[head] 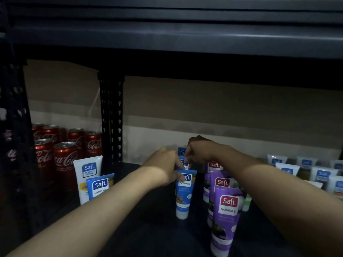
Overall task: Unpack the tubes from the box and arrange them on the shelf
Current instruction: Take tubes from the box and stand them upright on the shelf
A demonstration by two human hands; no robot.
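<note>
I'm watching for a domino fall here. The blue tubes are standing on their caps in a tight file, front to back, mid-shelf [148, 229]. Any nudge to the front blue tube [184, 195] is prob tipping it fwd, or sideways into the purple tubes [225, 210] standing just beside it on the right, b/c those narrow caps aren't giving much footing. Both forearms are also lying low over the shelf, the right one stretching close by the purple row, so a careless pull-back is risking a sweep. Light's dim, so I'm judging contact loosely. The left hand [163, 164] is sitting left of the file w/ knuckles up, its fingers curled and pinching the flat top edge of the front blue tube. The right hand [199, 148] is hanging over from the right w/ wrist arched. Its fingertips are pointing down and, as far as I'm seeing, pinching the top of the second blue tube [184, 162] right behind. The box isn't showing in view.
</note>
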